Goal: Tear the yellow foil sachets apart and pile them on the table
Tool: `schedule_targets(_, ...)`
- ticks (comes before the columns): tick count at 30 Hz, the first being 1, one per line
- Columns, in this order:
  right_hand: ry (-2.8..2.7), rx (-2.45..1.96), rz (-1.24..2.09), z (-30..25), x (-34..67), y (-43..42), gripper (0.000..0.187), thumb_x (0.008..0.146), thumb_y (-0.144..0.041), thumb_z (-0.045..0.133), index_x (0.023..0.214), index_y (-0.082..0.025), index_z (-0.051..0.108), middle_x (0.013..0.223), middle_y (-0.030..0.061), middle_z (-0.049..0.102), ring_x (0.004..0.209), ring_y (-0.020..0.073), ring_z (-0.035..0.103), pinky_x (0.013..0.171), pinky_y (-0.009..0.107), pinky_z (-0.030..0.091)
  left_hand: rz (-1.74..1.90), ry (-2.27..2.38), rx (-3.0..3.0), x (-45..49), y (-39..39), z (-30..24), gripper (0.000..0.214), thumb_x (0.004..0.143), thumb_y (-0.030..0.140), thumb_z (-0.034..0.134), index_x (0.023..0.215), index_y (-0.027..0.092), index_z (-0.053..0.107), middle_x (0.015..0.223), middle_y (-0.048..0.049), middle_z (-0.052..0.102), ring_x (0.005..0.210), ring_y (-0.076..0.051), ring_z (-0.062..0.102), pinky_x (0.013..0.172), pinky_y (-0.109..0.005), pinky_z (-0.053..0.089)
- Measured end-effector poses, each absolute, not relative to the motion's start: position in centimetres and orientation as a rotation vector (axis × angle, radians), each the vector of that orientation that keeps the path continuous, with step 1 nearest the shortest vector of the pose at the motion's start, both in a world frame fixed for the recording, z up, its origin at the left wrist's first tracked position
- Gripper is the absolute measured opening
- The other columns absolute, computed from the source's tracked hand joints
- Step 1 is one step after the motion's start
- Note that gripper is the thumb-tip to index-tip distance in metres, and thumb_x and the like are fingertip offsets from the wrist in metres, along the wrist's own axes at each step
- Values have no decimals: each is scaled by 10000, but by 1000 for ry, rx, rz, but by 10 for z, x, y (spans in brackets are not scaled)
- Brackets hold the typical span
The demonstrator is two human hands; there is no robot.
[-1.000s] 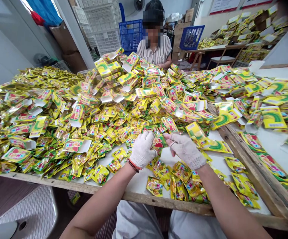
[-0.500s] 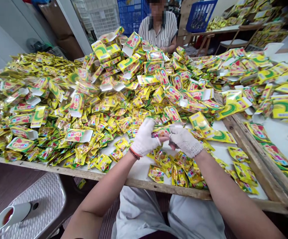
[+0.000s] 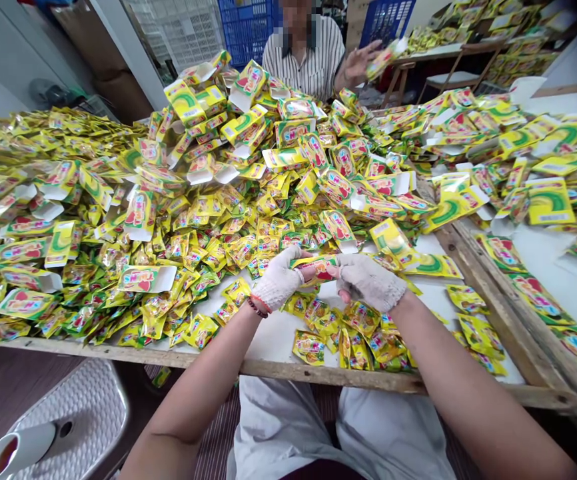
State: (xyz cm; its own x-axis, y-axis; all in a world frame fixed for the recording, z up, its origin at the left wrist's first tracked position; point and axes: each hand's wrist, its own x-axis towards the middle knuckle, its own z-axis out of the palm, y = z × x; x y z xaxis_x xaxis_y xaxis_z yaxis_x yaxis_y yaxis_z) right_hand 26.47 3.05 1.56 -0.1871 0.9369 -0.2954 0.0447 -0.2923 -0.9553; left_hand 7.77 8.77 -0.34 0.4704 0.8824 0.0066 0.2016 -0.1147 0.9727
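Note:
Between my hands, just above the white tabletop (image 3: 268, 337), is a small yellow, green and red printed carton (image 3: 320, 268). My left hand (image 3: 282, 277), in a white glove with bare fingertips, grips its left end. My right hand (image 3: 368, 280), gloved the same way, is closed on its right end; some of those fingers are hidden behind the palm. Below my hands lie loose yellow candy sachets (image 3: 363, 327). Beyond them rises a large heap of sachets (image 3: 228, 230) with cartons (image 3: 246, 87) strewn over it, several showing white open flaps.
A wooden rail (image 3: 493, 300) divides the table on the right, with flat cartons (image 3: 538, 287) past it. A wooden edge (image 3: 328, 378) runs before my lap. At lower left, a cup (image 3: 18, 450) stands on a grey stool (image 3: 86, 413). Opposite sits a person (image 3: 303, 57) holding a carton.
My hands have moved slightly apart, and the carton between them shows more fully. The person opposite has raised a hand with a carton out to the right. The view has shifted a little.

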Motion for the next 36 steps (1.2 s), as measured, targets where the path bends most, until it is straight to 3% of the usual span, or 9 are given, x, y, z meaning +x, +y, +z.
schedule_targets(7, -933, -1364, 1196, 14, 281, 46, 285, 730, -408, 676, 882, -175, 620, 788, 22, 705, 409, 56, 498, 361, 182, 312, 897, 939, 1331, 73, 94, 3, 434, 681, 426, 785, 964, 156, 597, 791, -3, 646, 668, -119, 609, 629, -244, 518)
schedule_targets(15, -1092, -1487, 1217, 11, 265, 46, 234, 732, -314, 667, 917, -186, 604, 619, -42, 597, 446, 75, 520, 400, 175, 362, 878, 935, 1369, 81, 92, 0, 472, 734, 453, 734, 1073, 172, 565, 890, -27, 663, 735, -134, 630, 679, -256, 521)
schedule_targets(19, -928, -1368, 1201, 15, 281, 48, 75, 684, -189, 653, 704, -185, 581, 509, -65, 519, 407, 64, 472, 392, 166, 345, 1015, 1039, 1511, 77, 97, 3, 441, 857, 486, 569, 1176, 185, 516, 961, -45, 631, 753, -114, 602, 672, -230, 487)
schedule_targets(23, -424, -664, 749, 28, 337, 49, 163, 703, -87, 629, 713, -245, 589, 843, -36, 692, 692, 101, 645, 565, 207, 502, 892, 1218, 1898, 70, 95, 7, 355, 899, 498, 473, 775, 174, 553, 689, 14, 512, 621, -97, 476, 596, -217, 382)
schedule_targets(26, -361, -443, 798, 36, 363, 42, 153, 817, -152, 597, 722, -269, 624, 993, -19, 716, 790, 106, 667, 655, 222, 522, 467, 1284, 2242, 72, 86, 5, 377, 805, 516, 585, 643, 186, 499, 586, 29, 444, 576, -110, 414, 551, -241, 286)
schedule_targets(29, -625, -716, 982, 38, 351, 31, 99, 806, -191, 625, 745, -266, 643, 871, -37, 719, 626, 91, 625, 603, 225, 497, 201, 1356, 2399, 74, 80, 3, 298, 686, 461, 687, 726, 204, 542, 663, 14, 535, 606, -134, 452, 552, -256, 260)
schedule_targets(32, -1261, -1275, 1123, 30, 323, 16, 120, 768, -220, 650, 879, -240, 689, 772, -26, 693, 573, 110, 590, 573, 246, 475, 192, 1287, 2405, 67, 85, 6, 123, 727, 318, 594, 723, 205, 545, 654, 16, 539, 607, -135, 462, 564, -261, 285)
schedule_targets(34, -1764, -1556, 1108, 20, 311, 5, 279, 732, -194, 651, 1004, -209, 711, 816, 9, 702, 693, 161, 637, 657, 278, 498, 283, 1260, 2358, 60, 91, 10, 59, 734, 234, 515, 690, 200, 534, 611, 26, 503, 591, -128, 450, 568, -258, 304)
schedule_targets(36, -2175, -1649, 957, 8, 307, -6, 462, 703, -134, 628, 1159, -187, 681, 1030, 70, 701, 931, 220, 653, 812, 311, 496, 457, 1279, 2270, 55, 96, 12, 59, 714, 185, 481, 661, 191, 509, 597, 32, 463, 597, -121, 448, 569, -246, 325)
